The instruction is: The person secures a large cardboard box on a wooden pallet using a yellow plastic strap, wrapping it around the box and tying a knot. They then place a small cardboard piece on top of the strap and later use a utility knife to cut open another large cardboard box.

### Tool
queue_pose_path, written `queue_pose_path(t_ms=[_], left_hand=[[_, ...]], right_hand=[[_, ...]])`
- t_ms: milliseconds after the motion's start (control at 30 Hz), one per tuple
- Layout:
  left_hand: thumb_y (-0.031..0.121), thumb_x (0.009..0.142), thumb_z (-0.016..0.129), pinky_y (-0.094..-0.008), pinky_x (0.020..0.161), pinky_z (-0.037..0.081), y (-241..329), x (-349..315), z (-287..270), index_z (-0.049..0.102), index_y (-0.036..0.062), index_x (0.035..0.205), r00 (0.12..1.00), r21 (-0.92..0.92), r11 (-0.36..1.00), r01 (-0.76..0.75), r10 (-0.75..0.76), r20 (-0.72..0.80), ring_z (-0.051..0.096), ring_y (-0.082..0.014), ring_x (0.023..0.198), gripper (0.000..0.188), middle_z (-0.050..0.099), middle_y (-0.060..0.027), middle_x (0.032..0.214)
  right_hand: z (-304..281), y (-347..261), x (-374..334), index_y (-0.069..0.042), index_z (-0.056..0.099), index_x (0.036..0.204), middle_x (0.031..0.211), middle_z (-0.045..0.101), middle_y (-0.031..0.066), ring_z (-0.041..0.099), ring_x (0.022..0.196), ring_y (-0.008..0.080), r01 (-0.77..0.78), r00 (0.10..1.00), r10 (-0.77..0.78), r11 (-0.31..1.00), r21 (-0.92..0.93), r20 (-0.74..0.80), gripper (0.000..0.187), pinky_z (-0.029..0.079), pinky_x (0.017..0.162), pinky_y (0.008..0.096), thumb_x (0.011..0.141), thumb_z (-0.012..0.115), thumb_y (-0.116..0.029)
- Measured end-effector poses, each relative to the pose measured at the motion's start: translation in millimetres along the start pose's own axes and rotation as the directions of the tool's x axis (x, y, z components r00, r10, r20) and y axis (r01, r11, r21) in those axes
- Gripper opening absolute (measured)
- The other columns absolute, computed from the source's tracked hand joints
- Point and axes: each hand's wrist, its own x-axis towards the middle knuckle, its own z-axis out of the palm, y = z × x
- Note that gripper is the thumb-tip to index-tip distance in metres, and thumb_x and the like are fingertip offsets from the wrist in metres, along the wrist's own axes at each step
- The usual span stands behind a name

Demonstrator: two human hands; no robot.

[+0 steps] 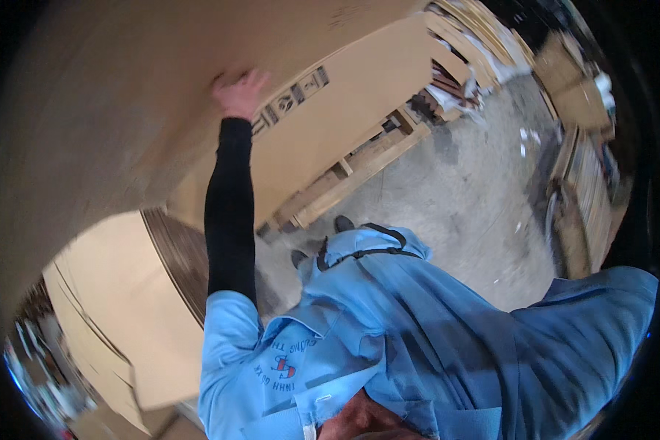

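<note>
My left hand (242, 95), at the end of a black-sleeved arm, reaches forward and rests against a large brown cardboard sheet (125, 95) near its lower edge. Its fingers look spread on the sheet, slightly blurred. The sheet fills the upper left and rises close to me. Just below that edge lies another cardboard sheet (359, 81) with a strip of black printed symbols. My right arm, in a blue sleeve (587, 315), extends to the right rim, and the right hand is out of the picture.
A wooden pallet (367, 172) carries the printed sheet. Left of me stands a stack of cardboard (125, 301). Cardboard scraps (455, 88) lie at the far side, and boxes (572, 81) with upright flattened cardboard (590, 198) line the right of the concrete floor (462, 198).
</note>
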Motion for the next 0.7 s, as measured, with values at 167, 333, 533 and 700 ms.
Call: queue_pose_path(t_ms=[167, 333, 533, 700], left_hand=[[0.044, 0.089, 0.055, -0.053, 0.111, 0.029, 53.6, 63.7, 14.8, 0.046, 0.0067, 0.134, 0.885, 0.177, 0.894, -0.413, 0.347, 0.312, 0.043, -0.0269, 0.128, 0.059, 0.05, -0.014, 0.135], [0.047, 0.089, 0.048, -0.0661, 0.112, 0.017, 169.4, 91.9, 158.2, 0.03, 0.0119, 0.145, 0.781, -0.001, 0.953, -0.303, 0.249, 0.572, 0.021, -0.0453, 0.137, 0.069, 0.025, -0.0203, 0.149], [0.068, 0.09, 0.033, -0.0634, 0.115, 0.007, 197.6, 3.4, 361.5, 0.014, 0.0178, 0.153, 0.641, 0.433, 0.498, -0.751, 0.391, 0.661, 0.004, -0.0371, 0.146, 0.083, 0.008, -0.0116, 0.159], [0.068, 0.09, 0.032, -0.0634, 0.115, 0.007, 191.1, -47.6, 420.2, 0.014, 0.018, 0.153, 0.571, 0.508, 0.263, -0.82, 0.423, 0.703, 0.004, -0.0368, 0.146, 0.083, 0.008, -0.0114, 0.159]], right_hand=[[61.3, -29.0, -66.6, -0.008, 0.069, 0.105, 0.091, 0.069, 0.0162, 0.067, 0.085, 0.0293, -0.158, 0.985, 0.172, 0.94, 0.304, -0.021, 0.037, 0.055, 0.074, 0.0325, 0.09, 0.06, -0.041], [95.7, -61.0, -131.3, -0.007, 0.069, 0.106, 0.092, 0.068, 0.0166, 0.066, 0.086, 0.0295, -0.283, 0.938, 0.347, 0.792, 0.54, -0.017, 0.039, 0.055, 0.075, 0.0329, 0.09, 0.06, -0.041], [119.7, -85.2, -169.9, -0.006, 0.068, 0.107, 0.094, 0.068, 0.0172, 0.066, 0.087, 0.0298, -0.353, 0.875, 0.484, 0.633, 0.689, 0.003, 0.04, 0.055, 0.076, 0.0334, 0.089, 0.06, -0.042], [126.5, -112.5, -185.6, -0.006, 0.067, 0.107, 0.096, 0.067, 0.0177, 0.066, 0.088, 0.0301, -0.352, 0.852, 0.523, 0.544, 0.762, 0.021, 0.042, 0.054, 0.077, 0.0338, 0.089, 0.06, -0.043]])
